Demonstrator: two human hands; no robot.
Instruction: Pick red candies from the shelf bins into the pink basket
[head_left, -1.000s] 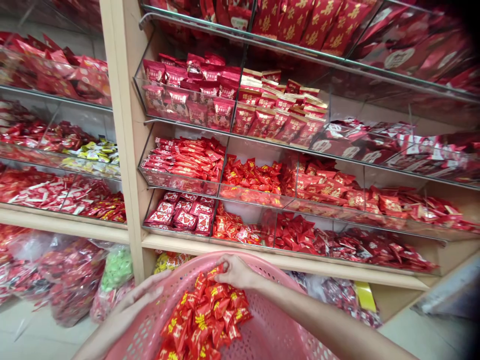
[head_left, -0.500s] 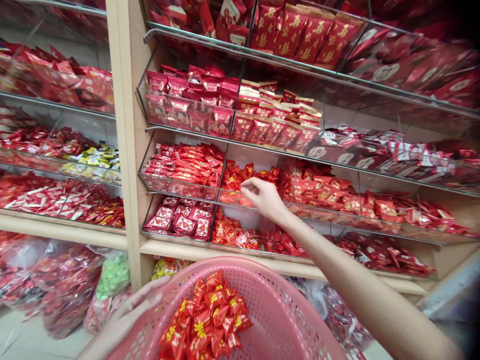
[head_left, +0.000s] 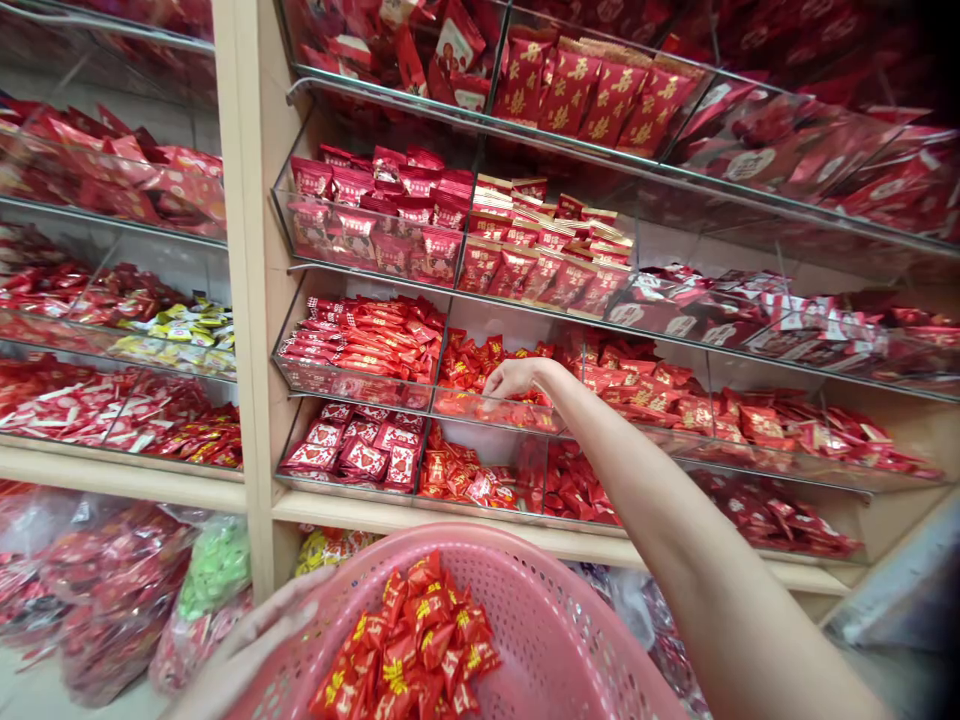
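My right hand (head_left: 514, 378) reaches over the clear front panel into a shelf compartment of red wrapped candies (head_left: 471, 358). Its fingers point down among the wrappers, partly behind the panel, so their grip is hard to see. Below, a pink perforated plastic basket (head_left: 555, 600) holds a heap of red candies with yellow lettering (head_left: 412, 640). My left hand (head_left: 270, 630) holds the basket's left side, its fingers lying along the outer wall near the rim.
Clear-fronted shelves (head_left: 360, 385) hold red packets in divided compartments. A pale wooden post (head_left: 251, 250) separates two shelf units. Bulging plastic bags (head_left: 112, 590) of sweets stand on the floor at left, and another bag (head_left: 652, 620) lies behind the basket at right.
My right hand has dropped from above the panel into the candy compartment, its wrist now bent downward. My left hand stays at the basket. The view has shifted slightly.
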